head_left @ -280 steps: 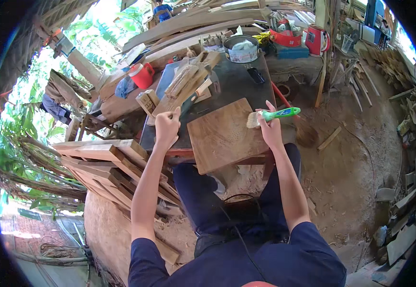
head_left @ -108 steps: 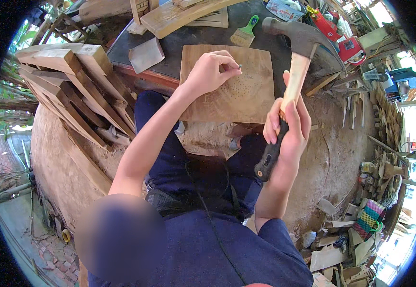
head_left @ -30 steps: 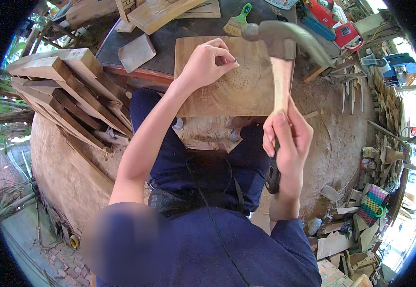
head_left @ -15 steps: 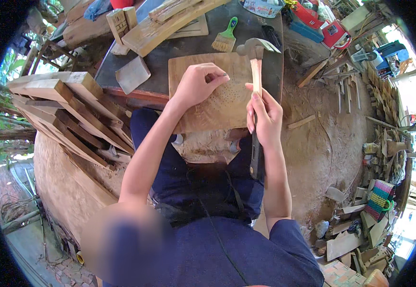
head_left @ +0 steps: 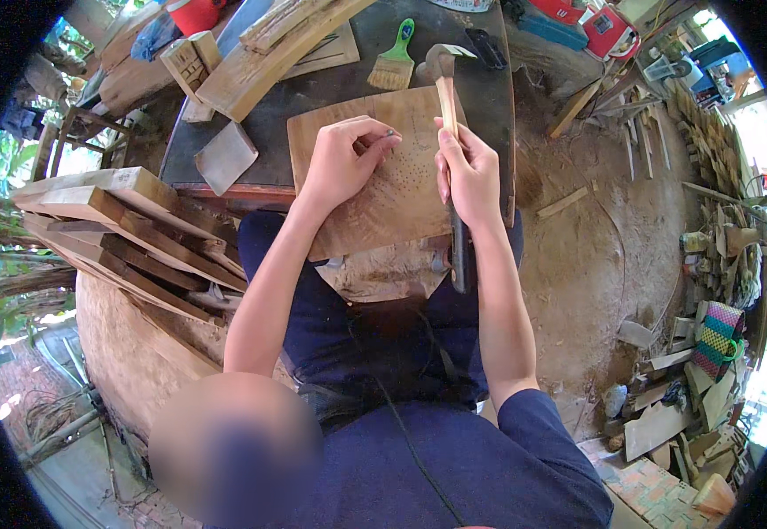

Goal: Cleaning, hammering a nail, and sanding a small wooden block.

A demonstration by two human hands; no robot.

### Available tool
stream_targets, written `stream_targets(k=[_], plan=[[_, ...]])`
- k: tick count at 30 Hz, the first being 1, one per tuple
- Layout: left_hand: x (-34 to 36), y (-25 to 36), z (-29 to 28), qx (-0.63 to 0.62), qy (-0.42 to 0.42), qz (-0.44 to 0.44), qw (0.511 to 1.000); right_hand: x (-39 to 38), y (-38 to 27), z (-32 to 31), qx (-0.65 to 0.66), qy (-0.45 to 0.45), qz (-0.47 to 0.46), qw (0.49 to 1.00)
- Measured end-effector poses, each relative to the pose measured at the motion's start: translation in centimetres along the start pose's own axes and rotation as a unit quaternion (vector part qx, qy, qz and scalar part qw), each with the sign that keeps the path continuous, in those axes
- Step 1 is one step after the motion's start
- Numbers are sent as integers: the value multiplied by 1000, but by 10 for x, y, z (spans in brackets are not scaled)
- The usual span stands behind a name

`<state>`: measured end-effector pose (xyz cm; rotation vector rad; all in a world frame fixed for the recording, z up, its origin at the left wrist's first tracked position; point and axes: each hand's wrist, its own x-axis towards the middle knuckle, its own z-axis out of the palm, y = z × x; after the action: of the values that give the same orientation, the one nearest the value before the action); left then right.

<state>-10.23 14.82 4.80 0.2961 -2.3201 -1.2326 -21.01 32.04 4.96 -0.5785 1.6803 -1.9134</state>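
Note:
A flat wooden board point(head_left: 361, 216), dotted with many small dark marks, lies over the near edge of the dark table and above my lap. Over its left half, my left hand point(head_left: 344, 160) is closed in a pinch; something tiny and dark shows at the fingertips, too small to name. My right hand point(head_left: 470, 176) is wrapped round the light wooden handle of a hammer point(head_left: 445, 93) at the board's right side. The hammer stands nearly upright in the picture, its metal head at the far end and its black grip toward me.
A green-handled paintbrush point(head_left: 394, 62) lies beyond the board on the dark table point(head_left: 313, 101). A thick plank point(head_left: 251, 79) and a pale square block point(head_left: 226, 159) are to its left. Stacked timber beams point(head_left: 119, 207) stand at my left. Wood scraps point(head_left: 665, 423) cover the ground at right.
My view has shifted a little, so the board and table sit further left. The right hand and hammer have moved slightly left toward the board. My left hand stays pinched.

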Motion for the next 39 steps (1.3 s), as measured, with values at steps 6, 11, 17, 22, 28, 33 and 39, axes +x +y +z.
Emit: stream_targets(k=[6,11,17,22,28,33,39], plan=[[0,0,1,-29,27,-6,999,0,-4,6,-25,6,-1,1000],[0,-5,1,-18,27,-5,999,0,-4,6,-28,9,-1,1000],[1,-2,2,17,10,-11,1000,1,-3,4,-33,3,3,999],[2,-9,4,21,45,60,997,-1,-5,4,-18,-1,-1,1000],[0,-14,5,5,34,26,999,-35,-52,-3,37,-32,23,999],[4,-8,7,16,40,39,998,-90,-85,-6,32,-52,-83,995],[5,-14,9,49,35,48,997,-94,-75,-9,-34,-94,91,991]])
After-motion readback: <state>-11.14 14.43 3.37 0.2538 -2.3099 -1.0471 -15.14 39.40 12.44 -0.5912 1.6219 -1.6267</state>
